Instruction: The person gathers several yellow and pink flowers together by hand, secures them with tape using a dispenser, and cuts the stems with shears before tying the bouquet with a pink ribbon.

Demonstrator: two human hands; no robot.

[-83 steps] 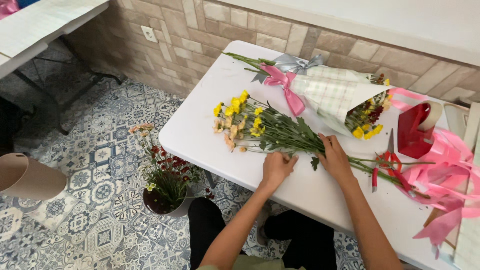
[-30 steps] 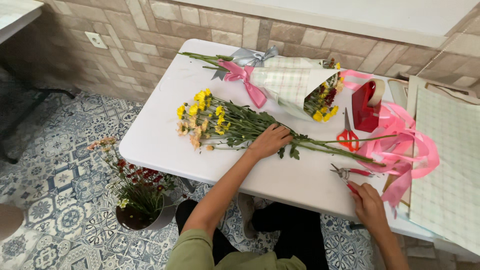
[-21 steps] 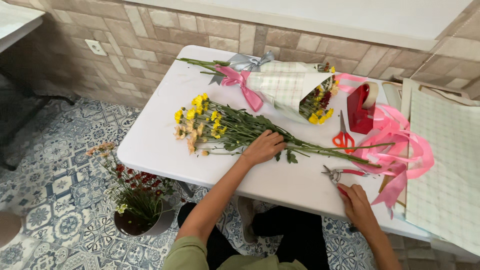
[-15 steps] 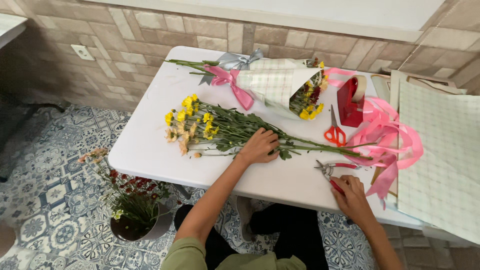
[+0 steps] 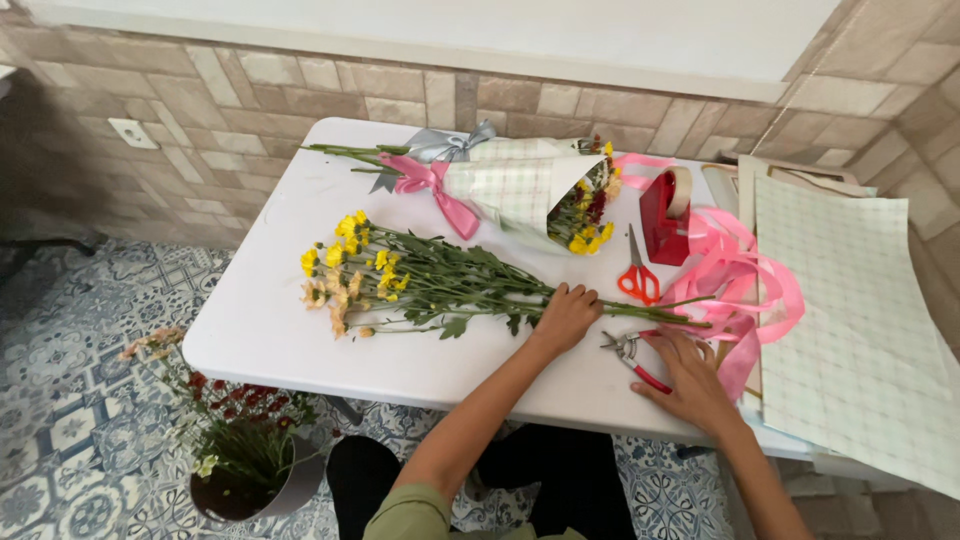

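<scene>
Stems pinned flat under left hand | right hand laid open-fingered over red-handled pruners, not yet gripped | handles best closed on before lifting

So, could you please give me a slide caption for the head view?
Left hand presses loose flower stems on a white table; right hand rests on red-handled pruners.

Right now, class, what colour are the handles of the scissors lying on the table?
Red: the scissors have red handles, seen in the head view.
</scene>
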